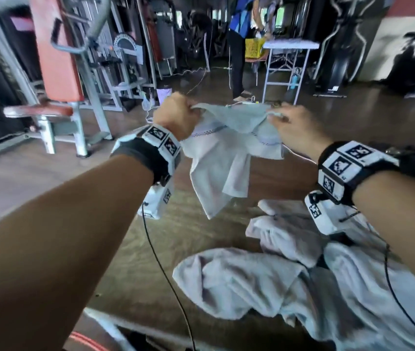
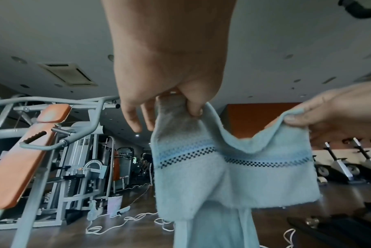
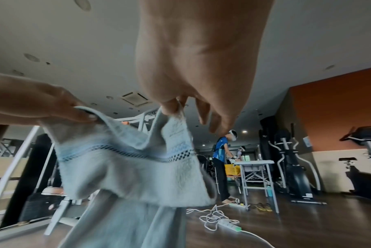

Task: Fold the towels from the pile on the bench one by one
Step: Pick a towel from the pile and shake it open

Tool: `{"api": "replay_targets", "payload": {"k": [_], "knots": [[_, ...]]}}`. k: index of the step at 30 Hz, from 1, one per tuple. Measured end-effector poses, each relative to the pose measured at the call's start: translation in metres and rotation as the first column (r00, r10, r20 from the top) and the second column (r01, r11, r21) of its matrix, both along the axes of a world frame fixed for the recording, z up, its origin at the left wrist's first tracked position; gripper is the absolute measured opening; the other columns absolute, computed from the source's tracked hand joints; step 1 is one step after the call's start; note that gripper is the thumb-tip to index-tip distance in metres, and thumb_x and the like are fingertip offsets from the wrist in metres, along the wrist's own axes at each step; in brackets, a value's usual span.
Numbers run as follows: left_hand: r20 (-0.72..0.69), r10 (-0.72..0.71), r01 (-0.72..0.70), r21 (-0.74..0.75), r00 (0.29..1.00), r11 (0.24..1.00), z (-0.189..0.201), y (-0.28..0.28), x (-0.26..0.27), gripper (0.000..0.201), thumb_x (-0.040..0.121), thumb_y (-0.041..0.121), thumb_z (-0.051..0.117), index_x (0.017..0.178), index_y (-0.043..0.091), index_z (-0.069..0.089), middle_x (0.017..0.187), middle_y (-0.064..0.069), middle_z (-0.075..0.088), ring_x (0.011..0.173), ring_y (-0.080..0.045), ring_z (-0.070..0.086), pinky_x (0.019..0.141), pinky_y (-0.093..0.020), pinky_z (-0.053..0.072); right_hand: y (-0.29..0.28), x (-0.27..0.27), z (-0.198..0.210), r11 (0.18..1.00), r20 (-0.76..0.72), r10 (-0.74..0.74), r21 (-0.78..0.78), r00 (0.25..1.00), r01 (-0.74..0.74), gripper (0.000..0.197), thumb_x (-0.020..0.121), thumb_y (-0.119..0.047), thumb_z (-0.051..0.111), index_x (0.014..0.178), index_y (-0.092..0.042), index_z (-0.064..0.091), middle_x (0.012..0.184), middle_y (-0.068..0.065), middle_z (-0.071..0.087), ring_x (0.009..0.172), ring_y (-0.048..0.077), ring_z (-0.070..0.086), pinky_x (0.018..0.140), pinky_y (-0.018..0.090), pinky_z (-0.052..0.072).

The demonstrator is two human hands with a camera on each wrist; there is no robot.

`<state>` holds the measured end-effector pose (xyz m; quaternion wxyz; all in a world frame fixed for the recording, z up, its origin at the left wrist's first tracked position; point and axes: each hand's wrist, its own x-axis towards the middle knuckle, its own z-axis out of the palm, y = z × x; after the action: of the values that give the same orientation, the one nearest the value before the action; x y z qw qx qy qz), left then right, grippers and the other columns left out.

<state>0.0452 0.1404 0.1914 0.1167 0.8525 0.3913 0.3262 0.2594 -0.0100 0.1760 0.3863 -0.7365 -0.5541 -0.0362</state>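
A pale blue towel (image 1: 222, 158) with a checkered stripe hangs in the air in front of me, held by its top edge. My left hand (image 1: 176, 115) pinches one top corner between thumb and fingers. My right hand (image 1: 292, 125) pinches the other corner. The top edge sags between the hands and the lower part (image 2: 214, 223) droops down crumpled. In the left wrist view my left hand (image 2: 186, 104) grips the towel (image 2: 239, 181), with my right hand (image 2: 320, 115) at the far right. The right wrist view shows my right hand (image 3: 176, 105) pinching the towel (image 3: 133, 171). A pile of white towels (image 1: 290, 269) lies lower right.
A weight bench with orange pads (image 1: 57, 59) and grey gym machines stand at the left. Another person (image 1: 239, 46) works at a folding table (image 1: 287, 46) with a yellow basket (image 1: 254, 48) across the room. White cables and a power strip (image 3: 229, 224) lie on the wooden floor.
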Motion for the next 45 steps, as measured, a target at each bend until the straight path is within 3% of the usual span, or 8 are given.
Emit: {"api": "replay_targets", "payload": {"k": [2,7,13,18,22,27,32,45], "knots": [[-0.026,0.071,-0.07,0.023,0.997,0.997,-0.002,0.011,-0.006,0.024,0.093,0.032,0.053,0.082,0.017,0.068,0.092,-0.016,0.067,0.084,-0.034,0.065,0.078,-0.042,0.056,-0.001,0.019,0.002,0.983,0.078,-0.183,0.02,0.98,0.182,0.032,0.099,-0.017,0.048,0.079,0.0,0.067,0.081,0.022,0.062,0.08,0.037,0.06,0.062,0.038,0.04],[-0.177,0.264,-0.279,-0.062,0.948,0.958,-0.018,0.015,-0.015,0.033,0.089,0.051,0.056,0.114,0.033,0.068,0.112,-0.005,0.067,0.095,-0.031,0.066,0.089,-0.043,0.055,-0.014,0.027,-0.006,0.954,0.038,-0.282,-0.097,0.959,0.284,0.049,0.1,-0.034,0.045,0.06,-0.007,0.045,0.07,0.014,0.054,0.074,0.036,0.057,0.061,0.034,0.038],[-0.261,0.308,-0.367,-0.218,0.915,0.904,-0.02,0.004,-0.008,0.027,0.096,0.021,0.048,0.111,0.002,0.06,0.115,-0.02,0.067,0.102,-0.036,0.067,0.091,-0.046,0.055,-0.021,0.001,-0.008,0.985,-0.513,-0.15,-0.146,0.845,0.086,0.04,0.106,-0.027,0.045,0.138,-0.005,0.05,0.107,0.012,0.074,0.089,0.032,0.073,0.074,0.039,0.06],[-0.165,0.145,-0.187,-0.272,0.975,0.944,-0.006,-0.004,-0.024,0.028,0.097,0.015,0.047,0.117,0.001,0.062,0.11,-0.021,0.068,0.099,-0.039,0.068,0.087,-0.051,0.056,-0.042,-0.005,-0.009,0.998,-0.599,-0.058,-0.034,0.799,0.047,0.031,0.102,-0.028,0.054,0.125,-0.008,0.062,0.126,0.01,0.067,0.109,0.025,0.067,0.089,0.043,0.058],[0.128,0.152,-0.109,-0.294,0.98,0.95,0.001,-0.019,-0.039,0.019,0.098,0.01,0.048,0.099,0.013,0.067,0.1,-0.01,0.068,0.078,-0.023,0.072,0.068,-0.031,0.062,-0.06,-0.017,-0.018,1.0,-0.619,-0.007,-0.016,0.785,-0.004,0.031,0.102,-0.025,0.056,0.121,-0.002,0.064,0.131,0.024,0.06,0.119,0.031,0.061,0.094,0.043,0.056],[-0.136,0.137,-0.146,-0.06,0.981,0.987,-0.035,-0.046,-0.076,0.017,0.091,0.015,0.057,0.09,0.016,0.074,0.083,-0.008,0.072,0.075,-0.024,0.069,0.074,-0.026,0.054,-0.089,-0.018,-0.05,0.974,-0.467,-0.088,-0.225,0.88,-0.022,0.027,0.096,-0.037,0.062,0.092,-0.011,0.07,0.109,0.014,0.073,0.099,0.031,0.071,0.092,0.052,0.056],[-0.154,0.023,-0.037,-0.09,0.988,0.995,-0.084,-0.066,-0.122,0.011,0.086,0.017,0.071,0.083,0.007,0.075,0.085,-0.01,0.068,0.081,-0.025,0.066,0.075,-0.032,0.052,-0.13,-0.035,-0.081,0.959,-0.308,-0.014,-0.274,0.951,-0.075,0.041,0.096,-0.027,0.063,0.06,-0.009,0.057,0.052,-0.007,0.045,0.053,0.012,0.042,0.053,0.027,0.032],[0.009,-0.22,0.214,-0.283,0.975,0.935,-0.092,-0.165,-0.205,0.032,0.092,0.027,0.061,0.065,0.01,0.057,0.058,0.005,0.045,0.051,-0.004,0.039,0.05,-0.023,0.034,-0.239,-0.08,-0.084,0.963,-0.312,0.148,-0.172,0.939,-0.209,0.04,0.098,-0.033,0.06,0.065,-0.011,0.052,0.063,-0.006,0.044,0.057,0.007,0.045,0.06,0.035,0.039]]}}
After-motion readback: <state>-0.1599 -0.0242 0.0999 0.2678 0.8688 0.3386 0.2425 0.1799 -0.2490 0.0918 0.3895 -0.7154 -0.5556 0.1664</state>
